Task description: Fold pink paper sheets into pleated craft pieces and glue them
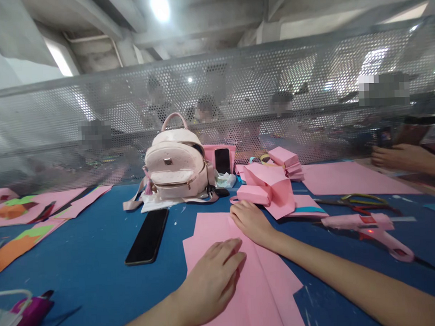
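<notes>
No text, label, brand, number or sign could be read anywhere in the view. The small metal plate on the front of the pink backpack [175,171] was too small and blurred to tell whether it bore any lettering. The black phone [147,237] on the table showed a dark screen.

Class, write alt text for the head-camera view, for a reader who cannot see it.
Both hands, left hand and right hand, press flat on pink paper sheets on a blue table. Behind lie a black phone, a pink backpack and a pink glue gun.
</notes>
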A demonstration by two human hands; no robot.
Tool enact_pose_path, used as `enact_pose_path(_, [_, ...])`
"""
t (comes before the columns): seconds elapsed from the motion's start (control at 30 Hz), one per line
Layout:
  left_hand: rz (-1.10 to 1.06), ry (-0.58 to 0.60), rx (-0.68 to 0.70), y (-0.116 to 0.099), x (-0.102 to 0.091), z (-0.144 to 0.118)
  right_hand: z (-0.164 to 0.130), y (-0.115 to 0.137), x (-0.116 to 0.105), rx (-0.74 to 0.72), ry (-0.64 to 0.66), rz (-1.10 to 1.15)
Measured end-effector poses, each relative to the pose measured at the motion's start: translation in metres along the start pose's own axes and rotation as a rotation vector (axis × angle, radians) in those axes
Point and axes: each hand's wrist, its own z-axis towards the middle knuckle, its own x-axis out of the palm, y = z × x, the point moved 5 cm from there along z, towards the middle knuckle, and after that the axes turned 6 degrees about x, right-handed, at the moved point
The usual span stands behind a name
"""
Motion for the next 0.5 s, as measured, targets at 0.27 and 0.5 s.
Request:
enact_pose_path(0.27, [0.008, -0.010, 0.009, -0.0005, -0.0023, -0.0011, 0.0006, 0.0016, -0.0020, 0.003, -0.004, 0.005])
enact_pose_path(0.5, [0.035, -0.030, 0.010, -0.0022, -0.0024, -0.0009, -0.0002, 0.0013, -0.0010, 0.006, -0.017, 0.012])
